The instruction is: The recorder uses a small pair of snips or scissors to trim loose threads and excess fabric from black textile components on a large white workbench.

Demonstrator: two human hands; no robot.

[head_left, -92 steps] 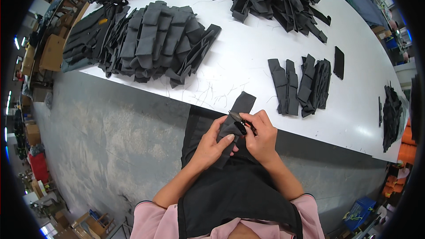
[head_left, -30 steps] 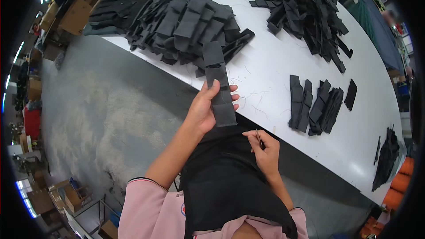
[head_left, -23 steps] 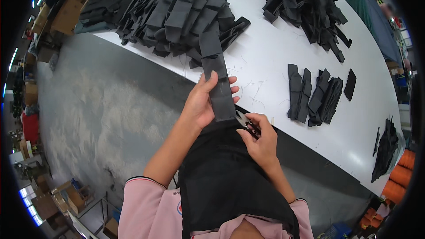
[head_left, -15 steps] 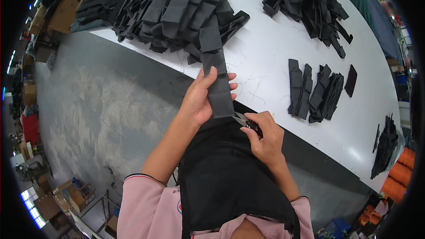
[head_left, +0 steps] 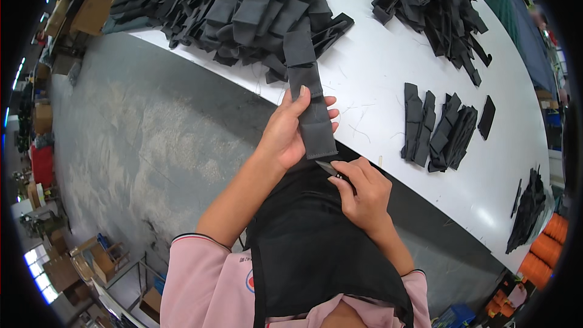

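Observation:
My left hand (head_left: 290,126) is closed round a dark grey fabric strip (head_left: 318,130), thumb on top and fingertips showing past its right edge. The strip's lower end hangs over the table edge, and its upper part runs up to a big heap of folded dark strips (head_left: 261,9). In my right hand (head_left: 367,191) is a pair of small thread snips (head_left: 328,169), its handle mostly hidden by my fingers. The pointed blades sit just below the strip's stitched lower end, apart from it.
The white table (head_left: 364,79) slants across, strewn with loose threads. Another dark heap (head_left: 428,12) lies at the far right; several folded strips (head_left: 440,130) rest nearer. A black scrap pile (head_left: 527,212) and orange spools (head_left: 545,246) are at the right. Grey floor (head_left: 158,133) spreads at left.
The snips have moved from the strip's lower right corner to below its end, and their blades look closer together. The whole view has shifted slightly.

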